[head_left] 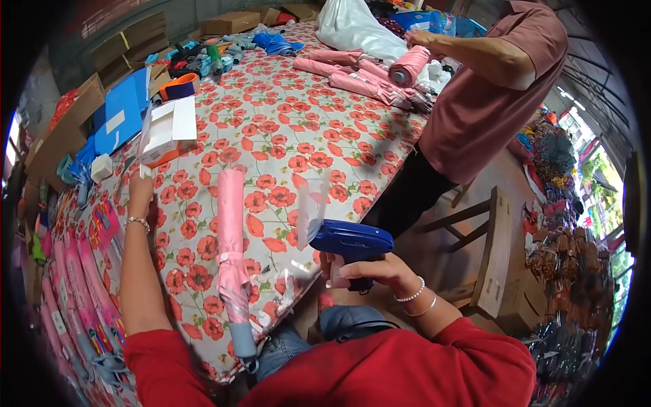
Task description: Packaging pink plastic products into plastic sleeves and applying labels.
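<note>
Though between left hand (141,186) and blue tool (356,239), pink umbrella (231,220).

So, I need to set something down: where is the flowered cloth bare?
Mid-table, the flowered cloth is bare between the white box and the far pile of pink umbrellas. A narrower strip runs between the left forearm and the near pink umbrella. Crowded: the left side around the blue board and the far end by the white sack.

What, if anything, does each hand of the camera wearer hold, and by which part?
The right hand holds the blue handheld tool by its handle, below the blue body. Whether the left hand holds anything cannot be told.
</note>
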Demonstrator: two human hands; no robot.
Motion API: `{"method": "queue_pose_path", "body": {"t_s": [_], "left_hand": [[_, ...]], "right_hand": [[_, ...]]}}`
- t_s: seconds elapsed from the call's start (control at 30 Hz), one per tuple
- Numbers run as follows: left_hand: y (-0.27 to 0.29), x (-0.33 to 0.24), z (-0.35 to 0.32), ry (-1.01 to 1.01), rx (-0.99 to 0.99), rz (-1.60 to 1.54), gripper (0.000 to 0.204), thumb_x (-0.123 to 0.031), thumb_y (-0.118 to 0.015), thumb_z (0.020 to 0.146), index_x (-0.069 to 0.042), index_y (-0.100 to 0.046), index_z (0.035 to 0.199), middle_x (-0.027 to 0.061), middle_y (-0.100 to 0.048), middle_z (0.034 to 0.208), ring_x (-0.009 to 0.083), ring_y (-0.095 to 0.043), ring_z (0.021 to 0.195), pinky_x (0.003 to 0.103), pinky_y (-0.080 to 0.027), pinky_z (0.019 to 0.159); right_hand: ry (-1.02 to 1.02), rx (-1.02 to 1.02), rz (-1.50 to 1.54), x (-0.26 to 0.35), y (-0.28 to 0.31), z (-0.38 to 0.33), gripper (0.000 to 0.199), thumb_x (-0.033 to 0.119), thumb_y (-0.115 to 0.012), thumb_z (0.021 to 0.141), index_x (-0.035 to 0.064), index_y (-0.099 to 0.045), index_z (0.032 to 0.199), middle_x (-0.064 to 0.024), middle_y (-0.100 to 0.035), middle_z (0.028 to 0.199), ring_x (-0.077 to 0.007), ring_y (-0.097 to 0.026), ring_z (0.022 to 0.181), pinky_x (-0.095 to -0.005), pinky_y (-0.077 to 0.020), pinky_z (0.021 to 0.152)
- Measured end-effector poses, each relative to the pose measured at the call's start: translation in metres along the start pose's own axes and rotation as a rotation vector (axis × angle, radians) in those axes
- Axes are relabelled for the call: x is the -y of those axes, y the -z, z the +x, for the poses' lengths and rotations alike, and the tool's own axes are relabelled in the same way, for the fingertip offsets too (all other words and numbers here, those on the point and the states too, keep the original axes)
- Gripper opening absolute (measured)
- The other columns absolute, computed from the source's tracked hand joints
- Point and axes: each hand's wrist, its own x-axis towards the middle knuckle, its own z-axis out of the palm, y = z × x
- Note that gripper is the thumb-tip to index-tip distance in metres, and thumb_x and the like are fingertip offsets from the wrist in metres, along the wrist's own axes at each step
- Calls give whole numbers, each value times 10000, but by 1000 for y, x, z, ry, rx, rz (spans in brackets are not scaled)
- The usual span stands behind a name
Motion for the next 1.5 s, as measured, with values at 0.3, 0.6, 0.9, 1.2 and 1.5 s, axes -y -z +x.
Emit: {"method": "queue_pose_path", "body": {"t_s": [0.3,0.6,0.9,1.2,1.5], "left_hand": [[-33,-71,-273,263,470,-1068,331,-215,-518,879,42,-520,1087,70,-581,814,84,-443,540,167,-378,507],[-45,-69,-384,-99,-1,-730,213,-81,-642,833,68,-595,978,59,-618,756,89,-511,558,160,-398,496],[-36,-63,-411,-236,-173,-727,173,-50,-682,804,59,-604,913,91,-658,811,97,-590,637,182,-453,528],[-49,-56,-430,-349,-235,-500,202,-91,-680,818,39,-598,949,50,-638,746,81,-554,591,183,-441,513],[-53,-33,-414,-264,50,-173,233,-235,-554,910,-22,-564,1004,5,-567,727,87,-482,599,221,-406,535]], "right_hand": [[-22,132,233,-9,-75,-68,315,44,-589,747,-20,-529,1050,-125,-621,872,-215,-608,769,-311,-498,784],[-78,173,317,-41,-131,-107,330,74,-537,786,-18,-504,1101,-150,-628,890,-232,-624,805,-328,-513,774],[-106,116,238,-44,-156,-120,334,87,-512,797,-15,-508,1115,-152,-630,897,-236,-626,798,-329,-513,777],[-156,112,251,-61,-153,-125,403,154,-452,754,-51,-518,1095,-210,-607,865,-316,-625,813,-376,-507,789],[-180,330,432,-78,-96,-112,389,244,-425,756,-97,-571,876,-228,-598,823,-343,-616,778,-375,-488,753]]}}
